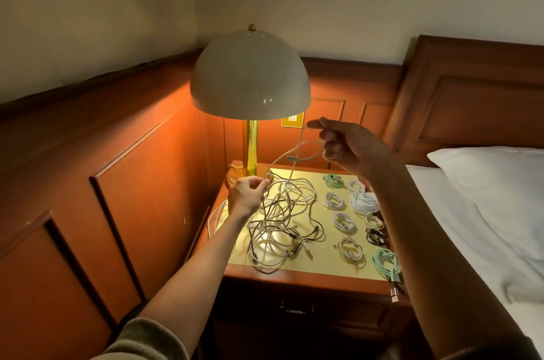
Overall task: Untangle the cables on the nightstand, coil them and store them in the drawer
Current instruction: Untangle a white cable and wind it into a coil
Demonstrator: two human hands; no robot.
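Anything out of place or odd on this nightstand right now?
A white cable droops over the nightstand's left edge, and a plug end dangles off the front right corner beside a mint coil; either might slip off. The tangle itself is expected.

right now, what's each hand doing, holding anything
Left hand: closed, pinching a cable strand at the edge of the tangle.
Right hand: closed, holding a white cable lifted above the tangle.

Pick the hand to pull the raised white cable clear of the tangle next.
Right, probably. The right hand grips the white cable lifted above the nightstand. The left hand sits low, pinching the edge of the tangle, so it is better for steadying it.
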